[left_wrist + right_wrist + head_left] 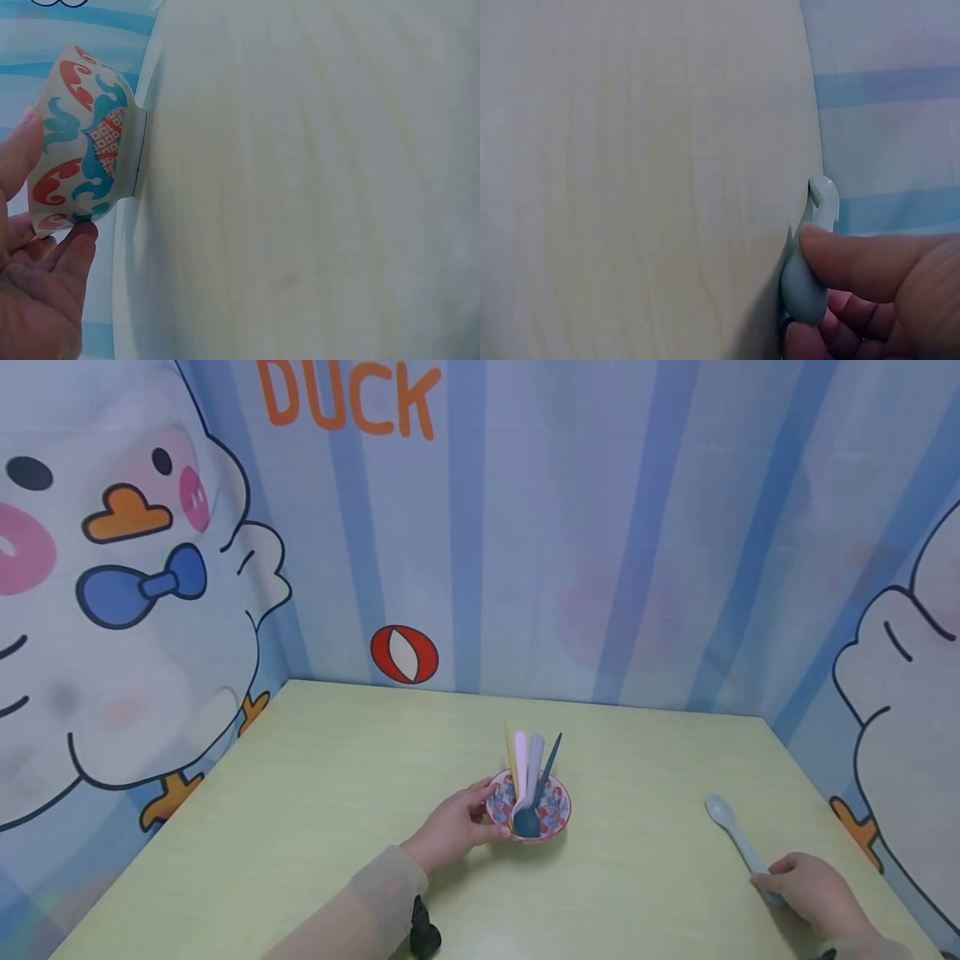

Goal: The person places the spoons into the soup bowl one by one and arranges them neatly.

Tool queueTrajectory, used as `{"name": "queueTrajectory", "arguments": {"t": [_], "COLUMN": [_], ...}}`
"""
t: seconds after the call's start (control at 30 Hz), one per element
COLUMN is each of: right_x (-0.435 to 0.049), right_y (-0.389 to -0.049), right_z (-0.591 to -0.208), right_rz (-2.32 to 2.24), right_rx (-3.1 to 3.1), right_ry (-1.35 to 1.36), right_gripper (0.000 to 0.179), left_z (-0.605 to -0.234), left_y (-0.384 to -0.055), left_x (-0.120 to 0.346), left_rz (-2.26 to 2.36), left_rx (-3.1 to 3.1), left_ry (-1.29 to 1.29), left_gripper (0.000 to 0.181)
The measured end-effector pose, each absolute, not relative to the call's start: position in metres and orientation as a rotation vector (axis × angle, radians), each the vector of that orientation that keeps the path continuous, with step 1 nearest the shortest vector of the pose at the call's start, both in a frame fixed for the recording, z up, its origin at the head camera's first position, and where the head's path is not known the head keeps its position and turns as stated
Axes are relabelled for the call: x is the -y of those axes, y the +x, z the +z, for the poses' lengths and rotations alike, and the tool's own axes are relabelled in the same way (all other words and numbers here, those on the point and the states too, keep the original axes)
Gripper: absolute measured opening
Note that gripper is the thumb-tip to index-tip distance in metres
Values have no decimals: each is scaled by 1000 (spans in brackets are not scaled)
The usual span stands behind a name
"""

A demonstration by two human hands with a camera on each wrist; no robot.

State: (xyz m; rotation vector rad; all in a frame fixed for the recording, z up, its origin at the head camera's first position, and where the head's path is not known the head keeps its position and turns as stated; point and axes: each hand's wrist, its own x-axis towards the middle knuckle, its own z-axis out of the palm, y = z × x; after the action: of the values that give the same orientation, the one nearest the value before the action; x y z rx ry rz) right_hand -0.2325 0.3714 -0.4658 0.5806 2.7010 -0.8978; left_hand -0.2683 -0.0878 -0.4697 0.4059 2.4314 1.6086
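My left hand (457, 827) holds a small patterned bowl (557, 803) by its left side, thumb and fingers at the rim. Seen from the left wrist, the bowl (90, 142) has red and blue motifs outside, and its foot is right at the tabletop. Several spoons lean inside it: a dark teal spoon (527, 822), a pink one (521, 750), a lavender one (535, 756) and a thin yellow handle (510, 749). Over on the right, my right hand (813, 889) pinches the handle end of a pale blue spoon (738, 837), whose bowl end points away from me.
The pale yellow table (360, 760) extends around both hands. Behind it hangs a blue striped curtain (525, 527) printed with ducks, its folds meeting the table's back and side edges. A black strap piece (423, 931) hangs at the left wrist.
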Motion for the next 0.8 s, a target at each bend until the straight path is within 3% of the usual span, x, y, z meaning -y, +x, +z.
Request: {"name": "queueTrajectory", "arguments": {"t": [0.43,0.8], "right_x": [-375,-378], "right_y": [-234,-238], "right_z": [-470,-477], "right_rz": [-883,-1075], "right_rx": [-2673,-2603], "right_ry": [461,546], "right_gripper": [42,51], "left_z": [-471,-471], "left_y": [-269,-270], "left_x": [88,88], "left_rz": [1627,1620], "left_rx": [-2416,-2428], "left_ry": [416,424], "left_gripper": [75,75]}}
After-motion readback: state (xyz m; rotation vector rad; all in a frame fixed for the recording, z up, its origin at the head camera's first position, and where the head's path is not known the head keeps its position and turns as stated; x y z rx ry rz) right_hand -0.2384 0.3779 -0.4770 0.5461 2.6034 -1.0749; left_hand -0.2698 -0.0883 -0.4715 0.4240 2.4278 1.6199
